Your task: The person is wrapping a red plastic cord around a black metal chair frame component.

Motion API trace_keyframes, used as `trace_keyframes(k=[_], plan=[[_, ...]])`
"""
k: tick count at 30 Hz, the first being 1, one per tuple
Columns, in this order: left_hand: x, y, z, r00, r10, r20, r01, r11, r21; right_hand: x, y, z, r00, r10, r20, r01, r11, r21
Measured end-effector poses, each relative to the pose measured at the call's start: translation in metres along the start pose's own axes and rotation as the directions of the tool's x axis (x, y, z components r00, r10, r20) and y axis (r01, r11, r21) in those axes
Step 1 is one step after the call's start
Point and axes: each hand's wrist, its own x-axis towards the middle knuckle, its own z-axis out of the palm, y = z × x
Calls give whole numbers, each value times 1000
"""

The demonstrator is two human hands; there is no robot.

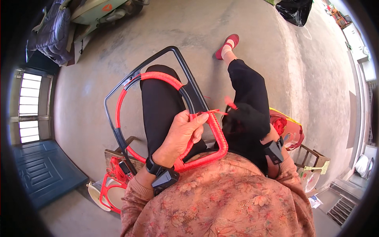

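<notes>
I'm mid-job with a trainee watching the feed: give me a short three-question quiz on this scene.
1. True or false: the left hand grips the red-cord-wrapped part of the black frame.
2. Where does the red wrapped ring rest? A) on the concrete floor B) across the person's lap C) on the blue door panel
3. Fill in: the right hand is dark and blurred beside loose red ___.

Key: 1 true; 2 B; 3 cord.
</notes>
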Motion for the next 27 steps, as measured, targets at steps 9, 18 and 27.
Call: trace_keyframes(k=[9,18,27], plan=[[7,-2,2,1000,-21,1,21,1000,10,-2,3,26,724,-616,-311,661,748,59],[12,-10,4,998,59,-4,-59,998,12,-23,-20,14,937,-168,-307,293,856,427],[9,-15,3,1000,2,-2,-2,1000,-20,23,-6,22,988,-102,-117,87,988,-130]])
